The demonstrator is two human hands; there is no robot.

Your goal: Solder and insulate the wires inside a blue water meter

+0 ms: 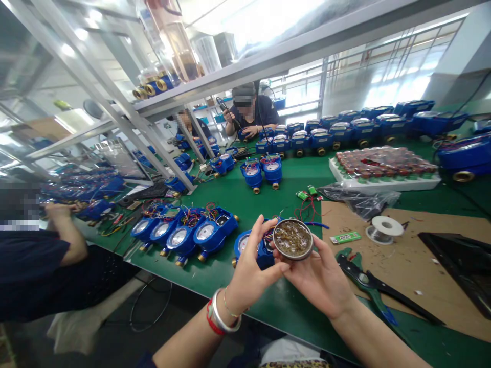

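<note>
A shallow round metal tin (293, 239) of brown, resin-like stuff is tipped toward me above the table. My right hand (320, 281) grips it from the right and below. From the left, my left hand (251, 260) holds its edge between fingers and thumb. Just behind the tin, partly hidden by my hands, lies a blue water meter (242, 244). Left of my hands stands a row of open blue meters (205, 232) with coloured wires showing.
On brown cardboard (418, 266) at the right lie wire strippers (364, 278), a solder wire spool (384, 227), a green-and-white strip (346, 237) and a black object (460, 263). Behind sits a foam tray (387, 183) of batteries. Co-workers (255, 115) sit across and at left.
</note>
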